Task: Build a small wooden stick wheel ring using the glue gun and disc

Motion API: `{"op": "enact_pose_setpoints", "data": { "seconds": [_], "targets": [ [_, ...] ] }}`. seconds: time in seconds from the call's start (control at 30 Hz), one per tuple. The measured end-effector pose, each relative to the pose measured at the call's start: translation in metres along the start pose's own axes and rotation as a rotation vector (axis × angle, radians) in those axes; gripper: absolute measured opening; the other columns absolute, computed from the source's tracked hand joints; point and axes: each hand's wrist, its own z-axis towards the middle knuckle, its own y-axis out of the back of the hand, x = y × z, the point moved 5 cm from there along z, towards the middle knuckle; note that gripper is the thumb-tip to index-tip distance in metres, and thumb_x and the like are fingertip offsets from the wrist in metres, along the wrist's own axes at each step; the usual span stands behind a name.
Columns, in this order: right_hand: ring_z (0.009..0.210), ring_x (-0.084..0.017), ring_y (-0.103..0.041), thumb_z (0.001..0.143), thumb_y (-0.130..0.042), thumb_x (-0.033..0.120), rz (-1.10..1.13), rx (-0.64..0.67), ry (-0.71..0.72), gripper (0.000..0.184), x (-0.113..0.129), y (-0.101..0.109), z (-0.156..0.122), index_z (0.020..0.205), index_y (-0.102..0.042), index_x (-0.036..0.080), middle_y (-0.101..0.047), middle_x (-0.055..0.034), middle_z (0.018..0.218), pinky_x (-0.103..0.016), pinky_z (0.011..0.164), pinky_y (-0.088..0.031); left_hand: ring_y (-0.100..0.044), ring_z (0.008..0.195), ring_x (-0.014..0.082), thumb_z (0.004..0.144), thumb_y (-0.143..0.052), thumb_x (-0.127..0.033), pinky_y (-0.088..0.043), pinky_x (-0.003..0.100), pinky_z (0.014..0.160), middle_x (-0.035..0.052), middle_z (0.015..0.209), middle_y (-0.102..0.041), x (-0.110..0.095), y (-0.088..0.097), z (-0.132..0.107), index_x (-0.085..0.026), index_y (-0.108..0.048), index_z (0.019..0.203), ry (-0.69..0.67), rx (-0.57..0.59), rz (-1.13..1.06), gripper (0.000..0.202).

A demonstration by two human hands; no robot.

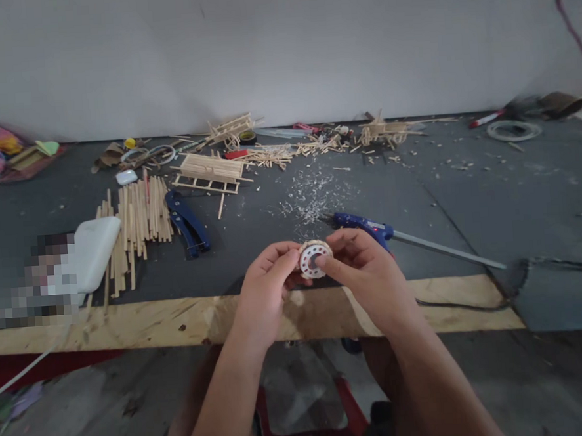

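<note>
Between both hands, just above the table's front edge, is a small round white disc (306, 264) with a ring of holes and a wood-coloured rim. My left hand (269, 272) pinches its left side, thumb on the face. My right hand (365, 259) grips the right side, its thumb lying across the disc's middle. Fingers behind the disc are partly hidden. Right behind my right hand lies a blue glue gun (363, 223) with a small red light and a long glue stick (445, 251) sticking out of its back.
Bundled wooden sticks (143, 214), a blue hand cutter (189, 224) and a white block-shaped device (98, 249) lie left. Behind stand a small stick-built cart (209, 170) and another stick model (384, 132). Glue shreds (314, 193) litter the middle. A clear tubing coil (514, 130) lies far right.
</note>
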Motion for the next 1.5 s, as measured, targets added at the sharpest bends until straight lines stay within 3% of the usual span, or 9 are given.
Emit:
{"op": "enact_pose_setpoints", "data": {
  "seconds": [0.27,0.47,0.67,0.87,1.1,1.5],
  "targets": [
    [0.071,-0.013,-0.059,0.075,-0.068,0.026,-0.211,-0.083,0.079,0.014,0.003,0.000,0.001,0.086,-0.061,0.021,-0.066,0.0001,0.081,-0.028,0.067,-0.046,-0.059,0.064,0.0085,0.078,-0.067,-0.021,-0.048,0.020,0.062,-0.0006,0.072,-0.065,-0.001,-0.005,-0.002,-0.016,-0.065,0.082,-0.042,0.069,-0.032,0.007],
    [0.070,-0.013,-0.058,0.074,-0.069,0.026,-0.084,-0.070,0.018,0.014,0.000,-0.001,0.001,0.085,-0.062,0.021,-0.065,0.0006,0.078,-0.027,0.066,-0.046,-0.060,0.064,0.0104,0.081,-0.065,-0.029,-0.049,0.023,0.062,0.0017,0.071,-0.065,-0.001,-0.007,-0.004,-0.015,-0.065,0.084,-0.044,0.119,-0.025,0.014],
    [0.068,-0.011,-0.057,0.071,-0.074,0.026,0.126,0.045,-0.058,0.018,-0.003,-0.005,0.000,0.082,-0.061,0.021,-0.064,0.0018,0.077,-0.025,0.065,-0.046,-0.060,0.072,0.0118,0.077,-0.069,-0.028,-0.051,0.026,0.066,-0.0002,0.080,-0.065,-0.002,0.005,0.000,-0.020,-0.069,0.098,-0.090,-0.048,0.069,0.022],
    [0.060,-0.010,-0.053,0.070,-0.076,0.028,0.190,0.180,-0.126,0.019,-0.004,-0.010,-0.002,0.081,-0.062,0.021,-0.061,0.0040,0.070,-0.025,0.062,-0.045,-0.062,0.083,0.0147,0.077,-0.067,-0.026,-0.049,0.028,0.078,0.0045,0.097,-0.069,-0.003,0.000,-0.003,-0.021,-0.072,0.098,-0.070,0.049,0.236,0.021],
    [0.062,-0.010,-0.054,0.071,-0.077,0.030,0.166,0.211,-0.125,0.018,-0.004,-0.011,-0.002,0.079,-0.064,0.021,-0.062,0.0031,0.070,-0.024,0.060,-0.044,-0.061,0.079,0.0129,0.080,-0.067,-0.029,-0.048,0.026,0.077,0.0015,0.084,-0.068,-0.004,0.000,-0.004,-0.019,-0.070,0.092,-0.065,0.138,0.237,0.016],
    [0.060,-0.010,-0.054,0.070,-0.076,0.032,0.165,0.186,-0.118,0.021,-0.002,-0.011,-0.002,0.080,-0.061,0.021,-0.059,0.0036,0.068,-0.023,0.057,-0.045,-0.062,0.070,0.0115,0.078,-0.069,-0.027,-0.049,0.026,0.071,0.0001,0.077,-0.066,-0.005,0.001,-0.003,-0.018,-0.063,0.083,-0.035,0.088,0.160,0.012]
  ]
}}
